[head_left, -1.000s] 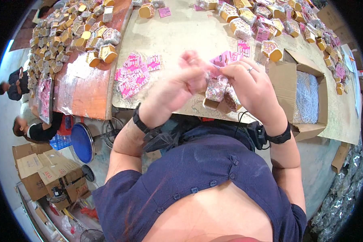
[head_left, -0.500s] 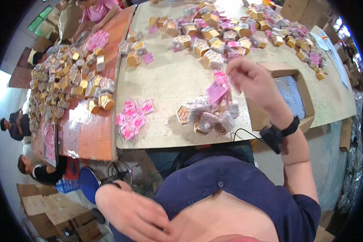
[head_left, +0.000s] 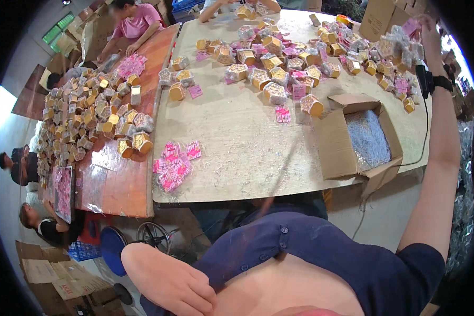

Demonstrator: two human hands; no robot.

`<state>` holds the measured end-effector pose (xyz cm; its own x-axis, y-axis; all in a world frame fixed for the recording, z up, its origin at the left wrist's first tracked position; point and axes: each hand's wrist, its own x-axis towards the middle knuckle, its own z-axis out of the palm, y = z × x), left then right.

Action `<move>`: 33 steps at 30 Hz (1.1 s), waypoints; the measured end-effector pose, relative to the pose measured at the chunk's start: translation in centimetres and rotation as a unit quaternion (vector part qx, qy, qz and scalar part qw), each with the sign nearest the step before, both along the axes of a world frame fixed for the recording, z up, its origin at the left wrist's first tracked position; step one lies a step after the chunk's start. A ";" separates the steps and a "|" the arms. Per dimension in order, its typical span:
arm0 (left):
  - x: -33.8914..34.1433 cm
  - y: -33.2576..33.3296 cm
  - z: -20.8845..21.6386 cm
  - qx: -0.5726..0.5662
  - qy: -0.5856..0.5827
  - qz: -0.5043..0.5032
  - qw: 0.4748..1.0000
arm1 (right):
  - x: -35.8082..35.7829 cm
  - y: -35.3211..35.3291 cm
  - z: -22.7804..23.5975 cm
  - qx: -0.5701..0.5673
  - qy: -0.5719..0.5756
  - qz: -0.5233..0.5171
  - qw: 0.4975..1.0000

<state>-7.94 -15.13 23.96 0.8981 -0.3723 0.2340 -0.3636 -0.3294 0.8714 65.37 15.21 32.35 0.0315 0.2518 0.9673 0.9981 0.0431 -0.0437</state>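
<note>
Right hand [head_left: 430, 30] holds a wrapped bundle [head_left: 398, 45] at 2 o'clock; left hand [head_left: 173, 283] curls at 7 o'clock, its grip unclear.

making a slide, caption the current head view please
Right hand outstretched, holding a clear-wrapped bundle beyond an open carton; left hand low in view.

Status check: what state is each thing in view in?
Right hand: stretched out, at the wrapped bundle, grip unclear
Left hand: low in view, fingers bent, nothing visible in it
Carton: open, filled with pale blue strands
Pink-and-white packets: loosely heaped
Gold-sided packs: strewn at varied angles
Tray: loaded with pink items
Pale table: sprinkled with shiny specks
</note>
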 end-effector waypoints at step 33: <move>0.0 -1.0 -0.4 -0.006 -0.199 0.074 0.977 | -30.0 -17.4 -20.1 -0.611 0.048 0.250 0.750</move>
